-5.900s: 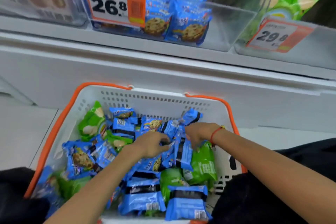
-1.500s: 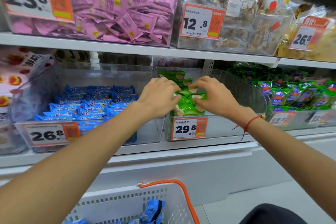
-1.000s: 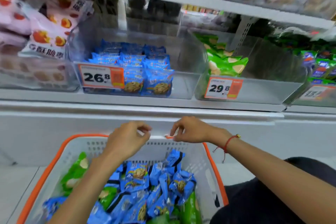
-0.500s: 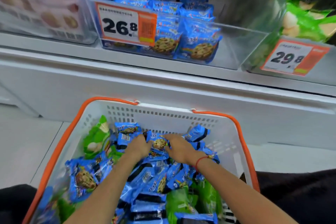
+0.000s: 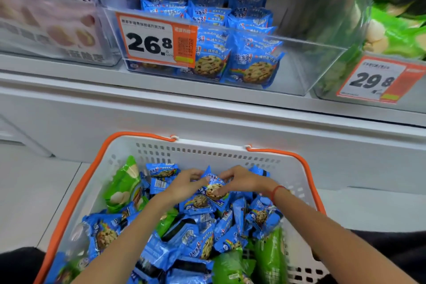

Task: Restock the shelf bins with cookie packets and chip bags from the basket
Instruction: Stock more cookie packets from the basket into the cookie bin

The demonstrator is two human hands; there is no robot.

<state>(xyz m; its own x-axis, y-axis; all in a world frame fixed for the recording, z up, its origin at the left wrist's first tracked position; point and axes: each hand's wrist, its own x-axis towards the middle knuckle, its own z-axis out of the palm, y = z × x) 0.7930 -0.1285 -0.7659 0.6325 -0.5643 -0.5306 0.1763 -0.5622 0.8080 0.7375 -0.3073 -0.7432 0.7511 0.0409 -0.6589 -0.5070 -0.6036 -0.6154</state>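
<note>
hands meet in the white basket (image 5: 207, 152): left hand (image 5: 184, 183) and right hand (image 5: 244, 181) both pinch one blue cookie packet (image 5: 214, 188) atop the heap, below the half-filled clear shelf bin (image 5: 299, 64)

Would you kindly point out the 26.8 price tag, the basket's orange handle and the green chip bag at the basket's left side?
26.8 price tag (image 5: 149, 44): head view, on the printed number.
orange handle (image 5: 76, 193): head view, on its left run along the rim.
green chip bag (image 5: 122, 187): head view, on the bag's front face.
</note>
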